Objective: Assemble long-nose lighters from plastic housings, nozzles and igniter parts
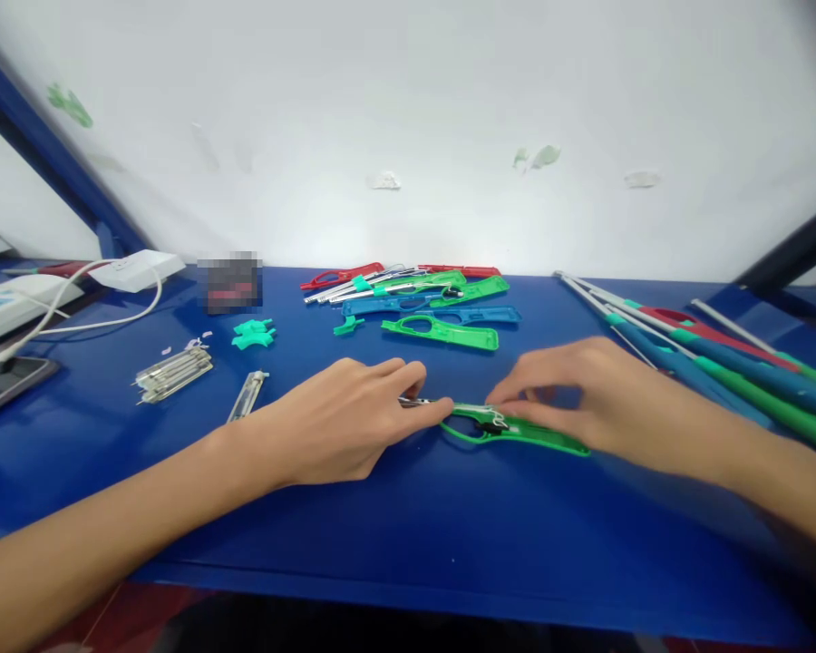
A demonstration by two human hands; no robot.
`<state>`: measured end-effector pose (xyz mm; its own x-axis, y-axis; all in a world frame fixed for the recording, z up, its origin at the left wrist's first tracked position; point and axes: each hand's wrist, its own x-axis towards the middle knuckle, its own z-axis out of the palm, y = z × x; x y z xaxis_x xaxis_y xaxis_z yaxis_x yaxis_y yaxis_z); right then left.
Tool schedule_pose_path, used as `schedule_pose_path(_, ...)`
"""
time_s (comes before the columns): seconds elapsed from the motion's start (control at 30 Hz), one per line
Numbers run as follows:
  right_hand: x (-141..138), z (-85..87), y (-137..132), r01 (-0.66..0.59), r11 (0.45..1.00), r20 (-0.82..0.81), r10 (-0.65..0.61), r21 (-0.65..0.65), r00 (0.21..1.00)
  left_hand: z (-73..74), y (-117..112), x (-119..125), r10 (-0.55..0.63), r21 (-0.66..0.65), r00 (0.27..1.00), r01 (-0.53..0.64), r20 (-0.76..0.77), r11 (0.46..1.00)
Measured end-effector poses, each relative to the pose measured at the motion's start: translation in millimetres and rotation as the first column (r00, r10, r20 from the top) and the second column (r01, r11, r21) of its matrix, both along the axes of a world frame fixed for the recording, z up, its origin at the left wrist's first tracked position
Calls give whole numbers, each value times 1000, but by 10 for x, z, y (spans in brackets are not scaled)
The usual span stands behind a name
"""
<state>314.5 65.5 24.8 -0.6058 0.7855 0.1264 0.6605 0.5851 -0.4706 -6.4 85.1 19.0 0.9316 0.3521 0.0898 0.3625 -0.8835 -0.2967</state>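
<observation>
A green lighter casing half [544,437] with an oval finger opening lies on the blue table in front of me, its hollow side up. Inside it are a thin white wire and a small black part [490,426]. My left hand [354,422] is closed around the casing's narrow left end, where a bit of metal tube [414,401] shows between thumb and fingers. From the right, my right hand [605,399] pinches at the casing's upper edge beside the wire. Its fingertips partly hide what they touch there.
Red, blue and green casing halves [442,334] and metal tubes lie at the back. Long lighters [741,372] are piled at right. Turquoise clips [253,333], slim clear-and-metal parts [175,372], a phone [14,385] and a white cabled box [140,272] are at left.
</observation>
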Motion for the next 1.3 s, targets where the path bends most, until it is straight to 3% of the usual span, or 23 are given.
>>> schedule_pose_path(0.23,83,-298,-154,-28,974,-40,38,227,998,-82,-67,35,-35,-85,964,60,265,995)
schedule_pose_path(0.37,72,-329,-177,-52,943,-12,60,328,998,-211,-79,79,-15,-217,901,120,433,969)
schedule_pose_path(0.5,54,-309,-202,-82,915,13,84,396,996,-319,-40,107,11,-298,861,163,508,941)
schedule_pose_path(0.9,52,-376,-269,-48,876,-8,59,481,998,-365,-25,107,4,-299,848,182,529,937)
schedule_pose_path(1.3,72,-305,-333,-59,907,-2,65,417,998,-375,-35,134,36,-365,846,191,533,911)
